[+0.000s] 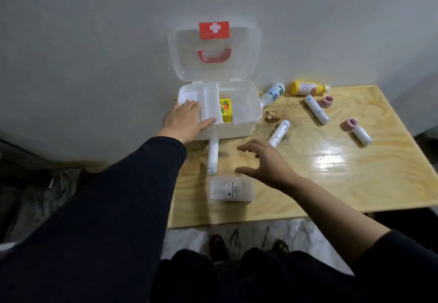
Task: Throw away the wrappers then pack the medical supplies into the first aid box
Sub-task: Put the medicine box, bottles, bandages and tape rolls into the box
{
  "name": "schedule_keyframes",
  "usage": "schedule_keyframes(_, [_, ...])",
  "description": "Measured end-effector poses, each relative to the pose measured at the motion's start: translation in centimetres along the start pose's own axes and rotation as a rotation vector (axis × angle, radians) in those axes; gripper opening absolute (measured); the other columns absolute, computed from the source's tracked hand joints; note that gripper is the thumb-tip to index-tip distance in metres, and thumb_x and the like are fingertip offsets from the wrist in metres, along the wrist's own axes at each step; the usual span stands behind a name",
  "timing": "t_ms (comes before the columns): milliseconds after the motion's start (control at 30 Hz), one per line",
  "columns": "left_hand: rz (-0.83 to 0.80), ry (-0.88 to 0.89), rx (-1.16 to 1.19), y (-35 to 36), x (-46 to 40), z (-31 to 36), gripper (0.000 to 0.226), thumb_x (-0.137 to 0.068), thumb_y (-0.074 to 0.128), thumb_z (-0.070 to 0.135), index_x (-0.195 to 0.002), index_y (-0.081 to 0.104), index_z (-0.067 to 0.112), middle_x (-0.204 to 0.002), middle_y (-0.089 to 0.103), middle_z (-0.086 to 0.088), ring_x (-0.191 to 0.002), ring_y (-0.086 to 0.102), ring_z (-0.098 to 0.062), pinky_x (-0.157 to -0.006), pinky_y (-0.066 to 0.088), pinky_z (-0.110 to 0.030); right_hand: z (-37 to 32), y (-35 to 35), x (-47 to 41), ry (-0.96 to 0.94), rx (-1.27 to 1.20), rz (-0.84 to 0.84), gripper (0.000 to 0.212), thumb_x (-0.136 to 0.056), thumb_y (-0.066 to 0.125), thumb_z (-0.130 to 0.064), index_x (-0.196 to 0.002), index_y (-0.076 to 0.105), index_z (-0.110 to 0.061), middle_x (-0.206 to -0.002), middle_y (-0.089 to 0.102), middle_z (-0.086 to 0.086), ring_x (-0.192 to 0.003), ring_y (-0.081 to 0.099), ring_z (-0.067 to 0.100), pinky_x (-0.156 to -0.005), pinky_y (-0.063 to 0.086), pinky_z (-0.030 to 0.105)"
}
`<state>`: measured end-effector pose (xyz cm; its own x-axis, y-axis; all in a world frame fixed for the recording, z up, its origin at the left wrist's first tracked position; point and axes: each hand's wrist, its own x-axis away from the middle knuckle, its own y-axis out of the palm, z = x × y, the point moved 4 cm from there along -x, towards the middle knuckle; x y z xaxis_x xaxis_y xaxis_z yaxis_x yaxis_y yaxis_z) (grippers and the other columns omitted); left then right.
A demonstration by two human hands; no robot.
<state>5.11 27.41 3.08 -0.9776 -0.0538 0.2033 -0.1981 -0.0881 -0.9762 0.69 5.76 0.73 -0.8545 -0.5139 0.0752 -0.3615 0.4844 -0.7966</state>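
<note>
The right hand (263,163) hovers low over the worktop (355,184) with fingers spread and curled, holding nothing. Just to its left lies a white gauze roll (212,155), end-on toward the box; just below its thumb sits a clear flat packet (232,188) with a round label; just beyond its fingertips lies a second white roll (279,133). Which of the three it is going for I cannot tell.

The left hand (184,120) rests flat and open on the near-left corner of the first aid box (241,122), steadying it, gripping nothing. The box stands with its lid (213,51) up against the wall, a divided tray over its left part and a yellow carton (225,109) already inside.

So the packing looks begun, with most of it left. Far to the right of the right hand lie two more rolls (316,109) (361,134), two pink tape rolls (327,101) (350,124), a white bottle (272,94) and a yellow bottle (308,88). A small crumpled brown scrap (272,116) beside the box may be a wrapper not yet thrown away.

The next move calls for closing the fingers around one nearby item and carrying it left and forward into the box's open right part.
</note>
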Motion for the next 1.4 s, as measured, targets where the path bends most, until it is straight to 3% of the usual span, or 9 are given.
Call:
schedule_keyframes(100, [-0.022,-0.025,0.014,0.2,-0.1,-0.2,0.079,-0.091,0.031,0.068,-0.146,0.035,0.011,-0.151,0.038,-0.008,-0.141,0.033,-0.030,-0.114,0.028,-0.044,1.2,2.7,2.2,-0.008,0.036,-0.152,0.074,-0.064,0.084,-0.044,-0.126,0.059,-0.011,-0.122,0.059,0.008,-0.113,0.053,0.025,-0.098,0.042,0.034])
schedule_keyframes(200, [-0.028,-0.026,0.011,0.4,-0.2,-0.3,0.081,-0.090,0.030,0.070,-0.146,0.036,0.012,-0.150,0.040,-0.008,-0.140,0.035,-0.031,-0.112,0.033,-0.047,2.0,4.3,3.5,-0.015,0.055,-0.171,0.080,-0.059,0.086,-0.046,-0.124,0.060,-0.010,-0.118,0.060,0.009,-0.107,0.052,0.029,-0.095,0.042,0.036])
schedule_keyframes(333, [-0.021,-0.029,0.003,0.4,0.1,-0.2,0.080,-0.090,0.029,0.070,-0.146,0.036,0.013,-0.148,0.043,-0.008,-0.137,0.038,-0.032,-0.110,0.036,-0.048,2.3,4.4,3.5,-0.027,0.024,-0.112,0.063,-0.062,0.086,-0.039,-0.114,0.066,-0.010,-0.108,0.064,0.009,-0.097,0.056,0.030,-0.083,0.039,0.027])
schedule_keyframes(500, [-0.012,-0.025,0.000,0.0,0.4,0.3,0.075,-0.093,0.031,0.065,-0.146,0.035,0.011,-0.147,0.042,-0.008,-0.136,0.037,-0.032,-0.109,0.034,-0.045,2.7,3.5,3.8,-0.003,-0.026,-0.105,0.058,-0.059,0.089,-0.032,-0.108,0.069,-0.010,-0.104,0.066,0.008,-0.096,0.061,0.028,-0.080,0.045,0.028])
schedule_keyframes(667, [-0.042,-0.033,-0.012,0.1,0.7,0.4,0.073,-0.095,0.030,0.062,-0.145,0.035,0.010,-0.147,0.042,-0.009,-0.137,0.036,-0.031,-0.111,0.031,-0.043,2.3,0.5,3.5,0.021,0.015,-0.087,0.062,-0.062,0.086,-0.037,-0.115,0.064,-0.016,-0.111,0.063,0.001,-0.103,0.057,0.018,-0.087,0.051,0.032])
schedule_keyframes(867, [-0.056,-0.024,-0.037,-0.1,0.9,0.8,0.072,-0.096,0.030,0.061,-0.146,0.034,0.010,-0.147,0.042,-0.009,-0.137,0.035,-0.031,-0.112,0.029,-0.042,0.7,-6.5,0.7,0.041,0.050,0.097,0.066,-0.063,0.085,-0.038,-0.120,0.063,-0.012,-0.114,0.064,0.004,-0.106,0.059,0.021,-0.088,0.052,0.041])
schedule_keyframes(1033, [-0.069,-0.038,-0.005,-0.4,0.8,0.4,0.076,-0.093,0.031,0.065,-0.146,0.035,0.010,-0.149,0.041,-0.008,-0.138,0.034,-0.032,-0.112,0.031,-0.045,-0.5,-10.2,-3.4,0.150,0.193,0.194,0.067,-0.069,0.081,-0.036,-0.126,0.059,-0.010,-0.123,0.061,0.009,-0.118,0.053,0.026,-0.097,0.042,0.033])
schedule_keyframes(1267, [-0.051,-0.007,-0.004,-0.1,0.6,0.4,0.076,-0.094,0.030,0.065,-0.145,0.035,0.010,-0.149,0.041,-0.008,-0.138,0.036,-0.029,-0.116,0.025,-0.041,-2.1,-9.9,-8.8,0.223,0.388,0.143,0.051,-0.072,0.076,-0.035,-0.112,0.066,-0.005,-0.110,0.061,0.013,-0.109,0.052,0.030,-0.079,0.043,0.031])
schedule_keyframes(1400, [-0.041,0.005,-0.007,0.5,0.0,0.0,0.080,-0.092,0.029,0.068,-0.146,0.034,0.010,-0.149,0.040,-0.007,-0.138,0.037,-0.025,-0.118,0.020,-0.041,-2.8,-8.2,-11.0,0.207,0.444,0.087,0.037,-0.079,0.071,-0.030,-0.104,0.065,-0.002,-0.111,0.061,0.014,-0.109,0.050,0.030,-0.083,0.042,0.032])
